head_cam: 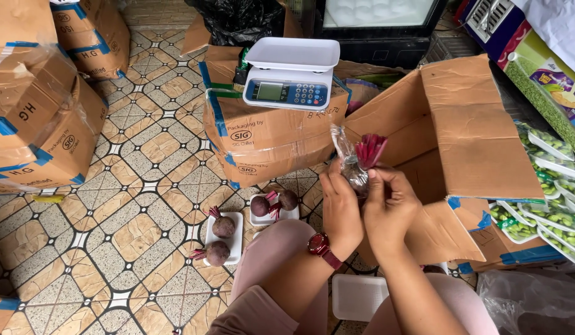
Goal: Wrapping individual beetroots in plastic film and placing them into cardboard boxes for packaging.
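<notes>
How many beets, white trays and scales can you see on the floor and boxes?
Round dark purple beets out of bags: 4
Flat white foam trays on the floor: 3
White electronic weighing scale: 1
Total: 8

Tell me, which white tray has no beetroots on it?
The empty tray between the person's knees; the two trays left of the knee each hold two beetroots.

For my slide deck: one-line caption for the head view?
Both hands, left hand and right hand, grip clear wrap around red beet stems.
</notes>
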